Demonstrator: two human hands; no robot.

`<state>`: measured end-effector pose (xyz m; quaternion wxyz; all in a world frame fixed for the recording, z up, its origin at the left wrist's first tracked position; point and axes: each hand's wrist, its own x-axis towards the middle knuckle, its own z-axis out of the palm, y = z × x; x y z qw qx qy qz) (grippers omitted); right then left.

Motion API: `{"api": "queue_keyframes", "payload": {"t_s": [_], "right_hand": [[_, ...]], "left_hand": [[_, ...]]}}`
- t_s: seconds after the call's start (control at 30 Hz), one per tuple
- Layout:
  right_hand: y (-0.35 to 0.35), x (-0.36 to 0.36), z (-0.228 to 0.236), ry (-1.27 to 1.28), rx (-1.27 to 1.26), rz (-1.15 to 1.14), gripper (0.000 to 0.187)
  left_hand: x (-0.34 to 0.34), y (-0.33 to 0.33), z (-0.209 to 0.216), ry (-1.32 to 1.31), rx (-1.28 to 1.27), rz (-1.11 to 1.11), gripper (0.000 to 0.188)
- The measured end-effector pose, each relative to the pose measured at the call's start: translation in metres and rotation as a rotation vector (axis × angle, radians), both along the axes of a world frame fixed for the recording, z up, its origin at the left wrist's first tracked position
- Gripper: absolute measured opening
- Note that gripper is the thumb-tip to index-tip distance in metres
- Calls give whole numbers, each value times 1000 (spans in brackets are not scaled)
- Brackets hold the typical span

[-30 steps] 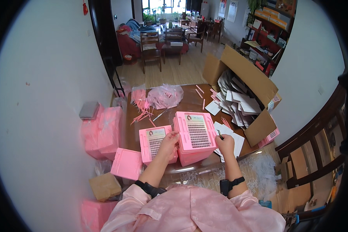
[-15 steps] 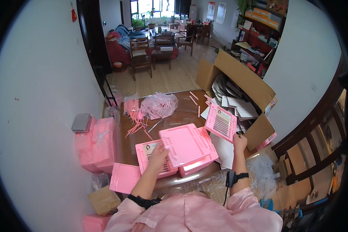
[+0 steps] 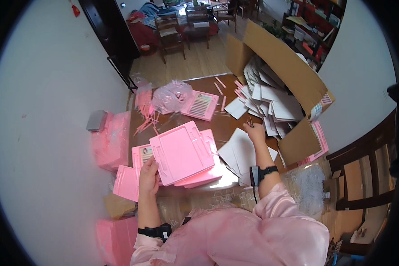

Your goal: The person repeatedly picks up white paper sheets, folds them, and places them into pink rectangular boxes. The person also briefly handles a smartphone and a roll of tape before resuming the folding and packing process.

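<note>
My left hand (image 3: 149, 175) grips the lower left edge of a pink plastic board (image 3: 184, 153) with molded ridges, tilted above a stack of pink boards (image 3: 206, 175). Partly hidden behind that hand is another pink board (image 3: 139, 153) with a printed panel. My right hand (image 3: 255, 131) is closed around a small dark slim object (image 3: 251, 120) whose kind I cannot make out. White sheets (image 3: 237, 153) lie just beside and below it. Farther off, a pink board with a printed panel (image 3: 200, 105) rests face up on the table, next to a clear plastic bag (image 3: 173, 95).
An open cardboard box (image 3: 288, 57) full of white sheets (image 3: 275, 99) stands at the right. Thin pink sticks (image 3: 144, 99) lie at the table's far left. Wrapped pink bundles (image 3: 111, 142) stand along the left wall. Clear plastic scraps (image 3: 310, 188) litter the floor at right.
The printed pink board has left my right hand and lies on the table by the plastic bag. My left hand has raised and tilted its board. The view has tipped downward.
</note>
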<state>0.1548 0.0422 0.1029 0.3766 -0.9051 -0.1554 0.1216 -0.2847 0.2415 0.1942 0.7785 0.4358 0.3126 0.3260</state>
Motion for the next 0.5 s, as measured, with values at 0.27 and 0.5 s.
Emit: {"api": "queue_keyframes", "payload": {"t_s": [0.27, 0.5], "right_hand": [[-143, -47, -60, 98, -397, 32, 50], [-119, -45, -106, 310, -307, 162, 37]], "left_hand": [[36, -54, -12, 964, 1172, 605, 53], [107, -139, 25, 737, 1223, 360, 44]]}}
